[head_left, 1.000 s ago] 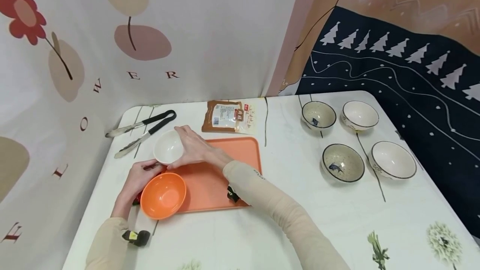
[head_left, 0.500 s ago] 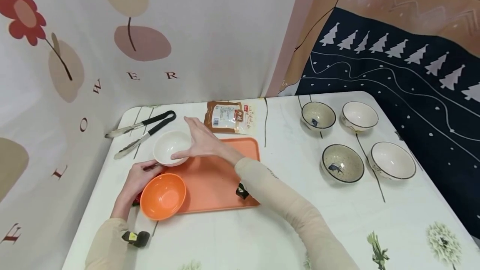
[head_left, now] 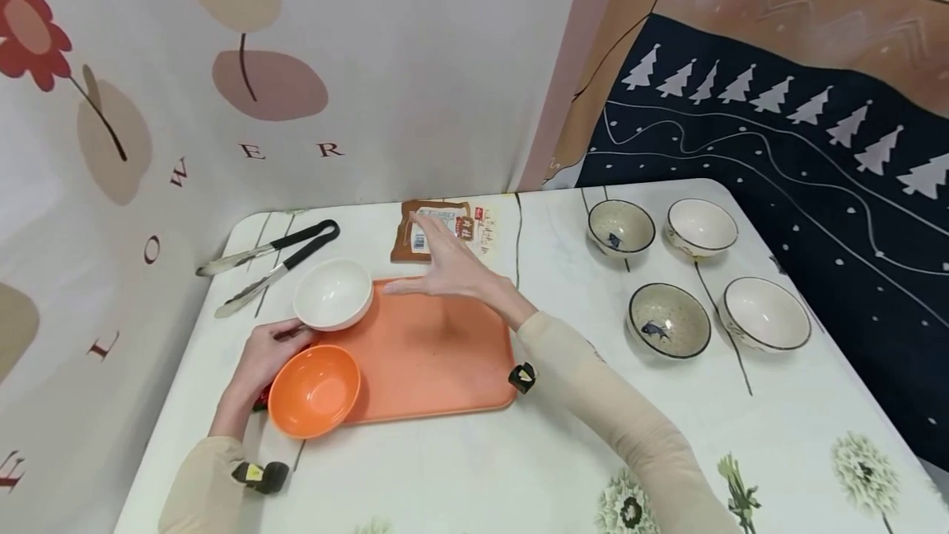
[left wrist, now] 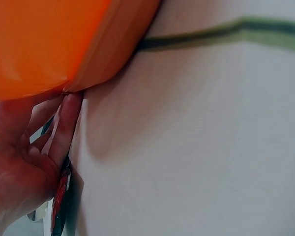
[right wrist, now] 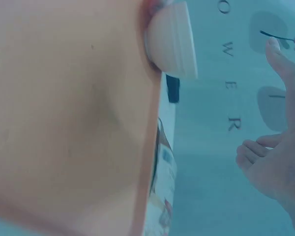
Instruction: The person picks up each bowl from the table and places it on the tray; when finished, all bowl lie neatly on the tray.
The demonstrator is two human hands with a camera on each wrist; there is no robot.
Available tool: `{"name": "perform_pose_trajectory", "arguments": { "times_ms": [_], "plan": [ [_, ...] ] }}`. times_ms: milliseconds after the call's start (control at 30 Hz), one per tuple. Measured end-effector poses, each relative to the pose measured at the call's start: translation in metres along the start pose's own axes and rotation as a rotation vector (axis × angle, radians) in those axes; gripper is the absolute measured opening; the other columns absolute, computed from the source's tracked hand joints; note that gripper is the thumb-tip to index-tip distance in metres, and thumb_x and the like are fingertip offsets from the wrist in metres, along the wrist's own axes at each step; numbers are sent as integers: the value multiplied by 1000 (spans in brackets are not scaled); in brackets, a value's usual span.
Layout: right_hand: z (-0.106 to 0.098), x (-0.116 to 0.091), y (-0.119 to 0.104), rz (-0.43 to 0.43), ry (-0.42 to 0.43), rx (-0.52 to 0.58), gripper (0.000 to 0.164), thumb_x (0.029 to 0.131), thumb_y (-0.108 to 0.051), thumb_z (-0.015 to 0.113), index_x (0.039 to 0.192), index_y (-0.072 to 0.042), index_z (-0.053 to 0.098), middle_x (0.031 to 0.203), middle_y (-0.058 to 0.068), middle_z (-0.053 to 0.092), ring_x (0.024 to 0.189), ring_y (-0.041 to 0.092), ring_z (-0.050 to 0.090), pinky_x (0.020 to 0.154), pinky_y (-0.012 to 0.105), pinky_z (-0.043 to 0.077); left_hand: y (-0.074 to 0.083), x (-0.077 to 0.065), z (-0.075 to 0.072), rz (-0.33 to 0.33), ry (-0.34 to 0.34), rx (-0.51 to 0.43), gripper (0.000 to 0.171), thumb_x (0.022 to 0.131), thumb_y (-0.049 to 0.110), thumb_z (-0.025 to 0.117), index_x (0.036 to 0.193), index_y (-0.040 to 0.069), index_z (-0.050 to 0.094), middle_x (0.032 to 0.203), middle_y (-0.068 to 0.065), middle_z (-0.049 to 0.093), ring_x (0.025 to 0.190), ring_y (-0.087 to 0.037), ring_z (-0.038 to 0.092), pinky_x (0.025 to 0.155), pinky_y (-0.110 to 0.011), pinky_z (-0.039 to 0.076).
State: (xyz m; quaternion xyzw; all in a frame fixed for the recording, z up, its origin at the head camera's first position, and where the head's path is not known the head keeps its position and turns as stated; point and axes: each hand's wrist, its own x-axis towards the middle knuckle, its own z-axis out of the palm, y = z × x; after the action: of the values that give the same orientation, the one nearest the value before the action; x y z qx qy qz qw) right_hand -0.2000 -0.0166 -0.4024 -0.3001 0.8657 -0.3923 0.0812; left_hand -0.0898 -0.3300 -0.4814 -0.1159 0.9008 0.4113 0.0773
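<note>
Holds right hand (head_left: pixel 455 269) in a wide grip above orange tray (head_left: pixel 437 369); touches orange bowl (head_left: pixel 315 391) with left hand (head_left: pixel 264 355), cannot tell how gripped.

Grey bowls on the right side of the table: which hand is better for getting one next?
Probably the right hand. It holds nothing and is nearer the grey bowls. The left hand is farther away, beside the orange bowl.
</note>
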Motion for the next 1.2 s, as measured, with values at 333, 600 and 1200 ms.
{"name": "perform_pose_trajectory", "arguments": {
  "times_ms": [333,600,1200],
  "plan": [
    [-38,-34,12,0,126,43,115,72,-53,87,160,-14,26,163,7,32,148,25,36,117,54,35,0,0,0,-3,-4,-4,58,101,40,59,143,1,55,132,-25,65,126,-41,58,103,-54,49],
    [-68,-69,19,34,215,47,112,72,-49,88,160,-17,26,162,4,33,148,21,35,118,53,33,0,0,0,6,10,17,55,100,39,60,141,1,58,127,-24,68,118,-36,62,85,-24,54],
    [-118,-163,66,141,470,38,102,75,-27,89,158,-12,32,161,10,37,148,32,34,118,58,28,0,-1,0,-37,-26,-14,57,101,36,57,145,-1,52,139,-28,58,133,-45,51,107,-58,45]
  ]
}}
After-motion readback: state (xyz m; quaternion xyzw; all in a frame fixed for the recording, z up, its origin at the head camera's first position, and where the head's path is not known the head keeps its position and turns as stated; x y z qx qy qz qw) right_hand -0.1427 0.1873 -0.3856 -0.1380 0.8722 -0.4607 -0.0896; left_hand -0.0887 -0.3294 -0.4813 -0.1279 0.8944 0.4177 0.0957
